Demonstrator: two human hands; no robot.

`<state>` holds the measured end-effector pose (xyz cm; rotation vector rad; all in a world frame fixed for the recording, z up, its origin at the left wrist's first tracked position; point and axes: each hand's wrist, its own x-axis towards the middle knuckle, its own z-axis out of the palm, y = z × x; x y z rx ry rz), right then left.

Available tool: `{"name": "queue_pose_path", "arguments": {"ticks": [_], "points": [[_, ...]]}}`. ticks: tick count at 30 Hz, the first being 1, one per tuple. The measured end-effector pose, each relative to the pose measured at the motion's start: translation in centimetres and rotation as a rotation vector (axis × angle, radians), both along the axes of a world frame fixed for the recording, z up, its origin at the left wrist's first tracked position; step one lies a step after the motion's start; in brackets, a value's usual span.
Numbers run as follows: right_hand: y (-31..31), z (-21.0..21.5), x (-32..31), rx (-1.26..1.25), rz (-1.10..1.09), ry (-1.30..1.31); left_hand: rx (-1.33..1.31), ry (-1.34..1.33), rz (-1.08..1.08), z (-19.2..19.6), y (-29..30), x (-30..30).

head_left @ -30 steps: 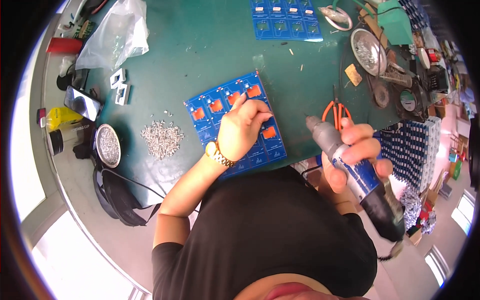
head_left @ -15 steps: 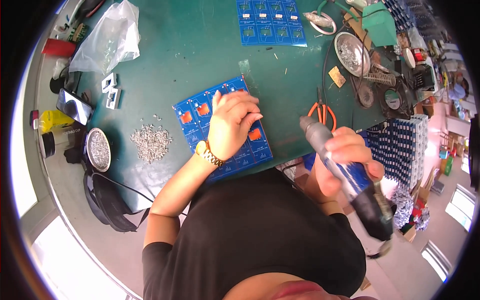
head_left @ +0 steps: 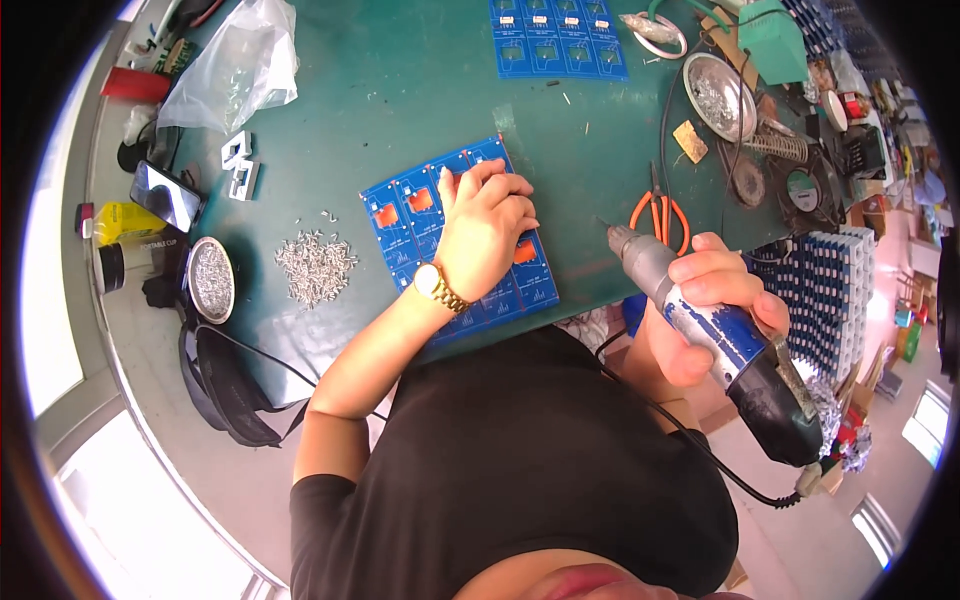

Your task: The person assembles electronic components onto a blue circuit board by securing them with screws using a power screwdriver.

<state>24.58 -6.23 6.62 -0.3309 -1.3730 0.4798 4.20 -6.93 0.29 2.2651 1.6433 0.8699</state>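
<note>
A blue circuit board panel (head_left: pixel 402 251) with orange patches lies on the bench right in front of me, tilted a little. My left hand (head_left: pixel 481 226), wearing a gold watch, rests over its middle with the fingers bent and somewhat apart. Whatever is under the palm is hidden. Off to the right, my right hand (head_left: pixel 700 290) is wrapped round an electric screwdriver (head_left: pixel 716 335) with a grey nose, blue middle and black end. Its tip points up and left, over the bench edge beside the panel, apart from it. A black cord trails from its rear end.
Small screws (head_left: pixel 315 268) are heaped left of the panel, near a metal dish (head_left: pixel 211 281). Orange-handled pliers (head_left: pixel 658 213) lie just beyond the screwdriver. Another blue panel (head_left: pixel 558 40) is at the far side. White frames (head_left: pixel 240 166) and a plastic bag (head_left: pixel 238 70) sit at left.
The screwdriver has shifted slightly right and down, and its cord now shows across my front. My left hand stays over the panel, its fingers spread a little more. The whole view has shifted slightly.
</note>
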Motion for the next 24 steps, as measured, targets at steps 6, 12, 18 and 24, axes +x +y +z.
{"name": "queue_pose_path", "arguments": {"ticks": [6, 12, 18, 24], "points": [[0.8, -1.1, -0.5, 0.047, 0.178, 0.063, -0.002, 0.032, -0.012, 0.5, 0.0, -0.2], [1.6, -3.9, -2.1, -0.114, 0.294, 0.223, -0.039, 0.009, -0.027, 0.3, -0.1, -0.9], [1.5, -4.2, -2.6, -0.165, 0.368, 0.208, -0.058, -0.057, -0.017, 0.3, 0.0, -1.0], [1.7, -3.8, -3.2, -0.107, 0.36, 0.202, -0.055, -0.113, -0.009, 0.0, 0.1, -1.2]]}}
